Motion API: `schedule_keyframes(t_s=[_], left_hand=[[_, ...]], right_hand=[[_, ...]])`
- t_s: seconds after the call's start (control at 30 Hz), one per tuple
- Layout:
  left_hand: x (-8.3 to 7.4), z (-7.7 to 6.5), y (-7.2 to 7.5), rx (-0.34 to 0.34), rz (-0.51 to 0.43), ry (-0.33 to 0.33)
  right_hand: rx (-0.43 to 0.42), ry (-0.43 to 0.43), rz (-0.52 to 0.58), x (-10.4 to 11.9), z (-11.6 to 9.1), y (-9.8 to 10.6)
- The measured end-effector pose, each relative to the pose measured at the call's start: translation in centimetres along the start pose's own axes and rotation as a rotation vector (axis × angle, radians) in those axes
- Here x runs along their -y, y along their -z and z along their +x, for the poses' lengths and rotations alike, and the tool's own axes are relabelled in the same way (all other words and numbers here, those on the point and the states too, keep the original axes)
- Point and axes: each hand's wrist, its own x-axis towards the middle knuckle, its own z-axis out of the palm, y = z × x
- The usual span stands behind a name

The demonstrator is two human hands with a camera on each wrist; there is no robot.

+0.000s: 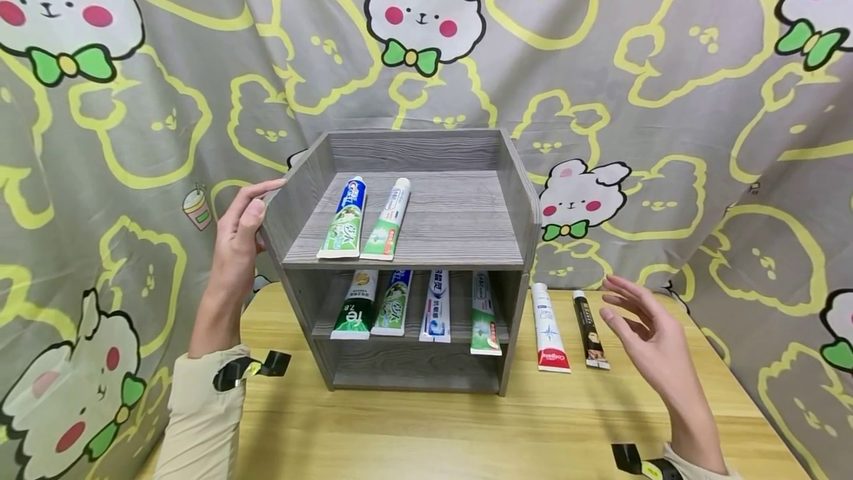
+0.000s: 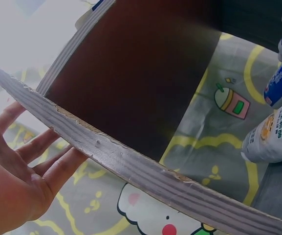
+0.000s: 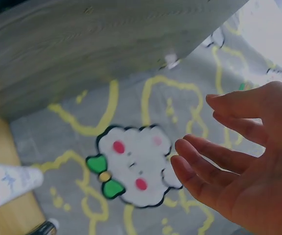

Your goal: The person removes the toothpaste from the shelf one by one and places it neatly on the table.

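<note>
Left grip (image 1: 235,232) spread against shelf (image 1: 460,217), right grip (image 1: 648,328) wide; head view completes black tube (image 1: 589,328).

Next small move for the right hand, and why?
Probably reach to the black tube and pinch it: the right hand is empty and close beside that tube, which lies on the table outside the shelf unit, whose top level has bare space on its right.
</note>
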Motion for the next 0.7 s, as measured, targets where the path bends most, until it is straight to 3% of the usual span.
schedule_keyframes(t_s=[0.23,0.53,0.7], left_hand=[[0.0,0.1,0.0,-0.004,0.001,0.003],[0.0,0.1,0.2,0.007,0.041,0.034],[-0.3,0.3,0.5,0.021,0.055,0.034]], right_hand=[[-0.024,0.063,0.075,3.5,-0.2,-0.2],[-0.011,0.132,0.223,6.4,-0.4,-1.5],[0.016,0.267,0.388,7.9,-0.3,-2.1]])
